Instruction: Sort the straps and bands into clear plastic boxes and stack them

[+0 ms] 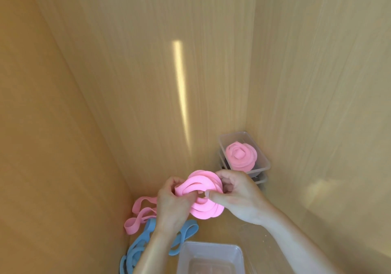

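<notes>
A pink band (204,193) coiled into a loose roll is held up between both hands above the wooden surface. My left hand (171,206) grips its left side and my right hand (239,197) pinches its right side and centre. A clear plastic box (265,163) at the back right holds another rolled pink band (241,155) and sits on top of a second box. An open clear box (211,256) stands at the near edge below my hands.
A loose pink band (139,214) and blue bands (139,250) lie on the surface at the left, partly under my left forearm. Wooden walls enclose the space on the left, back and right.
</notes>
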Tool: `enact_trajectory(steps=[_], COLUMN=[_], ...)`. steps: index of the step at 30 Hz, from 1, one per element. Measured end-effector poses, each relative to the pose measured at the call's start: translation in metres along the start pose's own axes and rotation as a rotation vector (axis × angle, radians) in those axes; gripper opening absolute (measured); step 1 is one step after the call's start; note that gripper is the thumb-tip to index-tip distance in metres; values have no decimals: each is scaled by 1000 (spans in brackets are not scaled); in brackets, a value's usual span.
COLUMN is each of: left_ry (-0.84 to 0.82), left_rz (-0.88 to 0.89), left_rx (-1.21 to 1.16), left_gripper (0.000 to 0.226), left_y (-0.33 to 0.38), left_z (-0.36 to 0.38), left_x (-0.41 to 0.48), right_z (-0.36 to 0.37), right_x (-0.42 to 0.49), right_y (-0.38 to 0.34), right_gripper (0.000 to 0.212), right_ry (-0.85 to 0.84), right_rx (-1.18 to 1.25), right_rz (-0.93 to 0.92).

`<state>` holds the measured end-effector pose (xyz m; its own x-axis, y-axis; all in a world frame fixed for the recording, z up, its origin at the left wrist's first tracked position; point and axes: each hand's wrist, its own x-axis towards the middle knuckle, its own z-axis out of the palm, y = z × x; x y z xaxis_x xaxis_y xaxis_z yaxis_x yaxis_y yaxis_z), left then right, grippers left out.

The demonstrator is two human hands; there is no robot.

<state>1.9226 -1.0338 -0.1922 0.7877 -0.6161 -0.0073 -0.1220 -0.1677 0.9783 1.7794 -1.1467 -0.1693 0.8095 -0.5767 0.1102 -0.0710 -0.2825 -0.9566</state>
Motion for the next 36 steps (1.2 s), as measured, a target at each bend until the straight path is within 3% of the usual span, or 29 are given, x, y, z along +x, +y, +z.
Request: enact_trajectory(steps=[7, 11, 17, 23, 33, 36], left_ry=[-76, -152, -305, -372, -457, -463], left_rz=[-75, -63, -93, -164, -155, -178], left_rx=[-291, -321, -386, -556, -438, -458], left_gripper=[29, 39, 33, 55, 57, 62], left_y=[3, 7, 3, 1, -4, -5], left_z=[-3, -4, -14, -12, -17, -16], left_x=[-6, -11, -10, -10, -9, -10], right_z=[4, 5, 1, 1, 6, 8], right_x=[3, 4, 4, 6, -7, -10], right_y=[7, 8, 10, 12, 19, 19], right_gripper=[25, 24, 24, 26, 18, 31], right_ry=[54, 117, 51, 25, 63, 60], right_rx=[22, 1, 72, 126, 231, 329], right_rz=[28, 35, 33, 62, 124, 154])
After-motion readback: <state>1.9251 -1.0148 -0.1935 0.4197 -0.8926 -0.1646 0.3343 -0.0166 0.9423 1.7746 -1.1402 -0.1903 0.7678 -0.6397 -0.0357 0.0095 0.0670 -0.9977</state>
